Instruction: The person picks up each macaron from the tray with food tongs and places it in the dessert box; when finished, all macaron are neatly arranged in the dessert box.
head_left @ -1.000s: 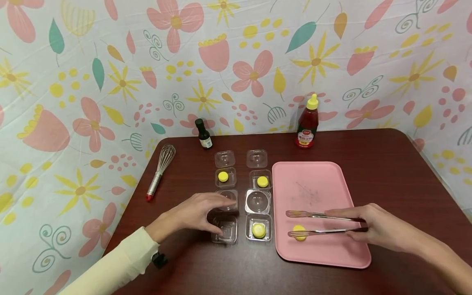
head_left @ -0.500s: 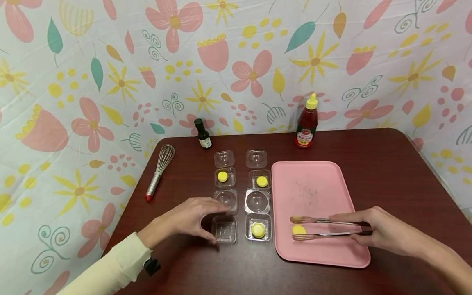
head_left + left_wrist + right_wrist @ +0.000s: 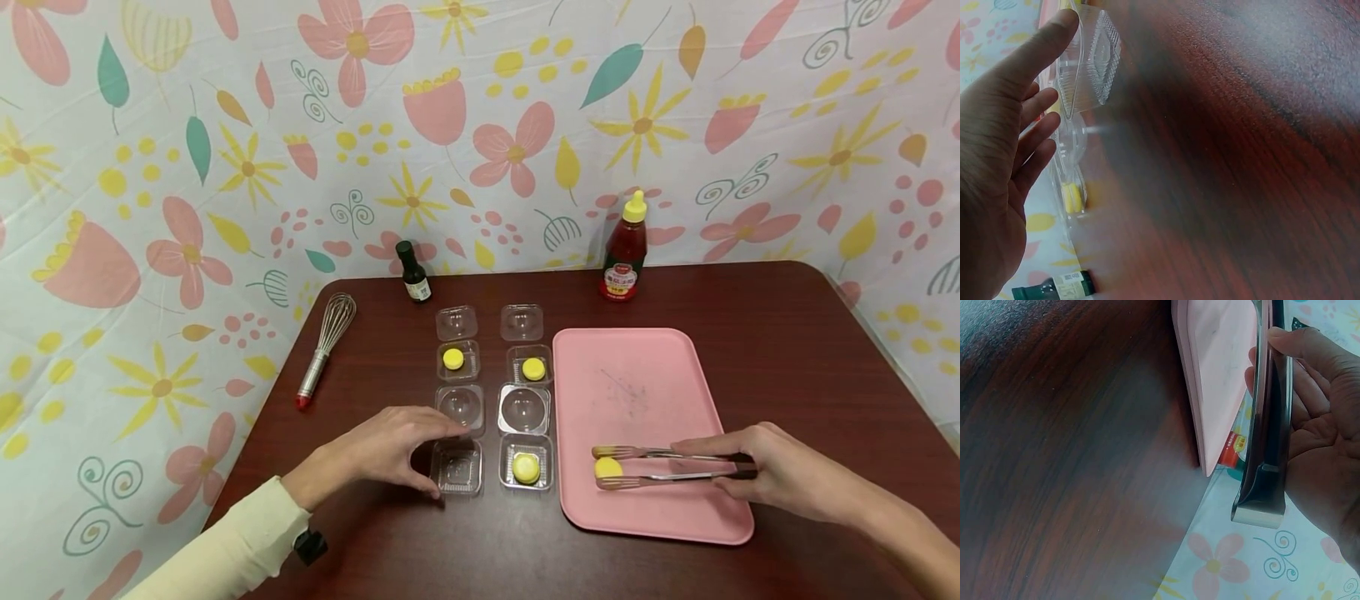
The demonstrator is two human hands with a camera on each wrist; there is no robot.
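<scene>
My right hand [image 3: 780,467] holds metal tongs [image 3: 667,477], thumb on one arm and fingers on the other. In the head view the tips of the tongs lie on either side of a yellow macaron [image 3: 608,468] on the pink tray [image 3: 637,354]. My left hand [image 3: 390,446] is held with thumb and fingers spread at the left side of an uncovered clear plastic box [image 3: 459,471], which has nothing in it. Its thumb tip overlaps the box's edge in the left wrist view. The hinged lid [image 3: 459,407] lies folded back behind that box.
Further clear boxes hold one yellow macaron each: front right [image 3: 526,468], back left [image 3: 453,359] and back right [image 3: 533,369]. A whisk [image 3: 327,346] lies at left. A small dark bottle [image 3: 414,273] and a red sauce bottle [image 3: 625,254] stand by the patterned cloth.
The tongs have shifted slightly right and toward me, and their arms have drawn closer about the macaron. My left hand has slid a little left and toward me from over the box.
</scene>
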